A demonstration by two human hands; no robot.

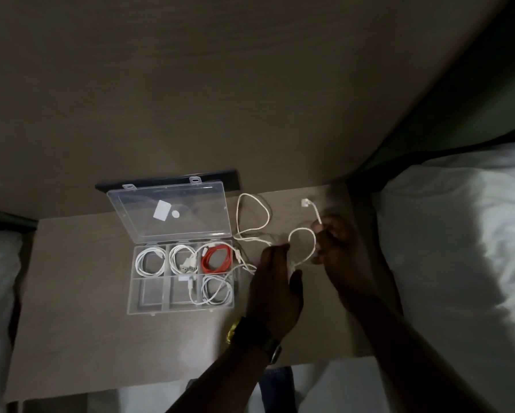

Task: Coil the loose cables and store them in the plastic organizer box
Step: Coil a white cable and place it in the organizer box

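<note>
A clear plastic organizer box lies open on the table, lid tilted back. Coiled white cables fill the two upper left compartments and the lower right one; an orange-red coil sits in the upper right one. To the right of the box, my left hand pinches a white cable at its lower end. My right hand grips the same cable higher up, so a loop stands between the hands. Its plug end sticks out beyond my right hand. Another loose white cable lies behind.
The wooden table stands between two beds with white pillows. A dark flat object lies behind the box lid against the wall. A watch is on my left wrist.
</note>
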